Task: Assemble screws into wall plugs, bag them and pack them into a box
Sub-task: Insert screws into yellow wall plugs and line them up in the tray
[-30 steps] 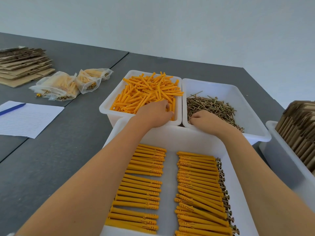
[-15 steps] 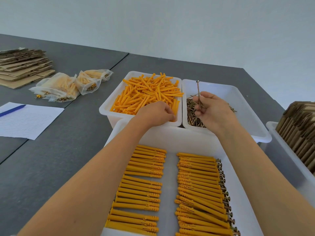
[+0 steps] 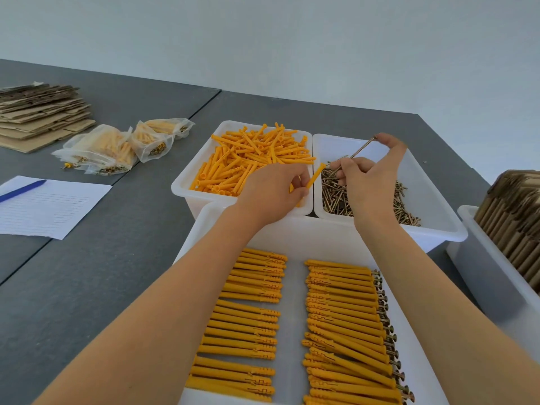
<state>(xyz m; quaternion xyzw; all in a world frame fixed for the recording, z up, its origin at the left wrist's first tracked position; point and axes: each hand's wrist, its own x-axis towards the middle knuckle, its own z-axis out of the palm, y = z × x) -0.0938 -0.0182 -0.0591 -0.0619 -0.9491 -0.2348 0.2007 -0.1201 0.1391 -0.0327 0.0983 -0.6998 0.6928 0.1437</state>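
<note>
Over white plastic bins, left grip pinching orange plastic wall plug, tip angled up-right toward slim brass screw pinched slantwise by right grip. Beneath, dark grey surface; beyond, pale wall.

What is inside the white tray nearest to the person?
The near tray holds two columns of orange wall plugs. Screw heads show on the right column. Both forearms cover the tray's sides.

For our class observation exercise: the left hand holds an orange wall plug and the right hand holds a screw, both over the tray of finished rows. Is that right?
Not quite. In the head view the left hand holds an orange wall plug and the right hand holds a screw, but over the two far supply bins, not over the tray of finished rows.
</note>
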